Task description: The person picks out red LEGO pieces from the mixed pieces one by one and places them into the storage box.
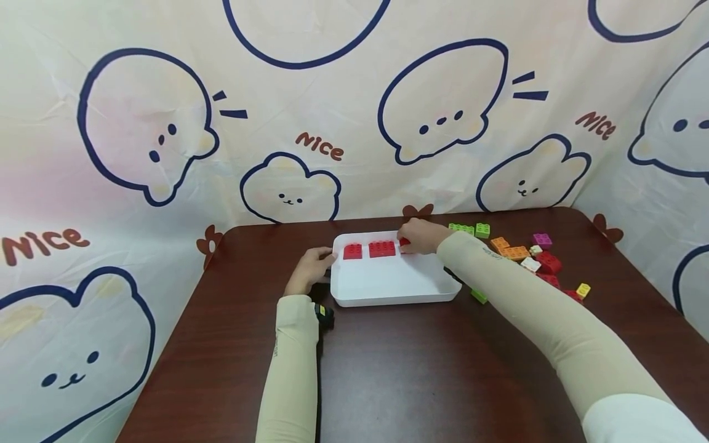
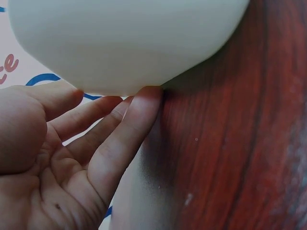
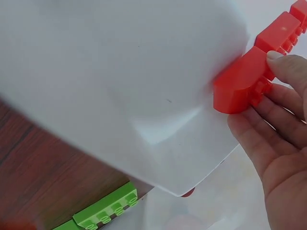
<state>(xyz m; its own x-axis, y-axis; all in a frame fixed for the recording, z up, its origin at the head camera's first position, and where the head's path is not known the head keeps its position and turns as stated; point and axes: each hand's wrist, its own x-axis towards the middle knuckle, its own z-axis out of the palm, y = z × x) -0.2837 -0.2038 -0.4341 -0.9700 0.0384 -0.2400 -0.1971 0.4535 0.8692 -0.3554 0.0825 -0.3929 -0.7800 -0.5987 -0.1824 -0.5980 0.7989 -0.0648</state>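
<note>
a white tray (image 1: 388, 284) is lying on a dark brown wood-grain desk (image 1: 415, 369), and three red toy bricks are forming a row inside it, along its far side. the right hand (image 1: 423, 235) is pinching the rightmost red brick (image 3: 242, 81), its thumb pressing one side and its fingers supporting the other. the middle red brick (image 1: 382, 248) and the left red brick (image 1: 352, 251) are sitting in line with it, studs facing up. the left hand (image 1: 311, 269) is resting its fingertips against the tray's left edge, its fingers extending loosely rather than clamping. to the right of the tray, loose bricks are scattering across the desk: green bricks (image 1: 461, 229) near the back, then orange bricks (image 1: 514, 253), a purple brick (image 1: 542, 240), a white brick (image 1: 530, 264), more red bricks (image 1: 548, 263) and a yellow brick (image 1: 583, 291). another green brick (image 1: 479, 296) is lying just beside the tray's near right corner, partly hiding behind the right sleeve (image 1: 526, 307). a cartoon-printed cloth (image 1: 360, 92) is hanging behind the desk.
</note>
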